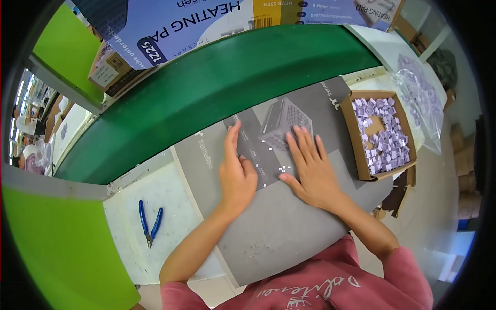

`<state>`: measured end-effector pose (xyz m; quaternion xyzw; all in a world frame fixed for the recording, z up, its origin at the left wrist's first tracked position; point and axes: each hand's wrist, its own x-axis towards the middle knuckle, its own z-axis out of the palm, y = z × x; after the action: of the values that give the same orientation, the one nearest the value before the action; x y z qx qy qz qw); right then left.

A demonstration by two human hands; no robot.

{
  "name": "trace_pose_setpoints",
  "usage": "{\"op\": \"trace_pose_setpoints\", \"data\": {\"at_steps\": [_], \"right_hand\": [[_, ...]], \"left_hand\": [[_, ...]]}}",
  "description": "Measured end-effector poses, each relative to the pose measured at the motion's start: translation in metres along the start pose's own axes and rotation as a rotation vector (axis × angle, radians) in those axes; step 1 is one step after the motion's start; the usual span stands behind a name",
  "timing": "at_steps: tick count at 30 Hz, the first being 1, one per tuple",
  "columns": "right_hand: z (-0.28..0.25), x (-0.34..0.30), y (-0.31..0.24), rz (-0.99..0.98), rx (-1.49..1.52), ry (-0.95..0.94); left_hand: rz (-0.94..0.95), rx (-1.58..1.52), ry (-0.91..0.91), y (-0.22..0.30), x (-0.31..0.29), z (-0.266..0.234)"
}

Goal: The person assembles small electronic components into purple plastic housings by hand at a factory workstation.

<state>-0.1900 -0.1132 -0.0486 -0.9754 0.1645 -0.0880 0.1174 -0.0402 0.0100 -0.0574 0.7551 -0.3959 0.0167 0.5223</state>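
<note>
A large grey printed cardboard sheet (305,217) lies flat on the bench in front of me, with a picture of a box-shaped device on it. My right hand (315,173) rests palm down on the sheet, fingers spread. To its left, my left hand (237,173) stands on its little-finger edge on the sheet, fingers stretched out and thumb bent; I see nothing held in it. Between the hands lie several tiny white bits (284,169), too small to make out. An open cardboard box (357,139) of small pale purple blocks (385,150) sits to the right.
Blue-handled cutting pliers (150,225) lie on the white bench top at left. Beyond the sheet runs a green conveyor belt (206,98), with a large blue printed carton (206,26) at the far side. A clear plastic bag (421,98) of purple pieces is at far right.
</note>
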Motion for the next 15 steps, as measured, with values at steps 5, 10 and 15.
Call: {"op": "trace_pose_setpoints", "data": {"at_steps": [5,10,15], "right_hand": [[0.018,0.026,-0.017,-0.183,0.032,0.056],[0.011,0.017,-0.025,-0.303,0.347,-0.08],[-0.011,-0.027,-0.002,-0.201,0.252,-0.154]], "left_hand": [[-0.219,-0.405,0.042,0.001,0.004,0.0],[-0.271,-0.435,0.094,-0.004,0.005,-0.006],[-0.216,-0.326,0.124,-0.012,0.003,0.0]]}}
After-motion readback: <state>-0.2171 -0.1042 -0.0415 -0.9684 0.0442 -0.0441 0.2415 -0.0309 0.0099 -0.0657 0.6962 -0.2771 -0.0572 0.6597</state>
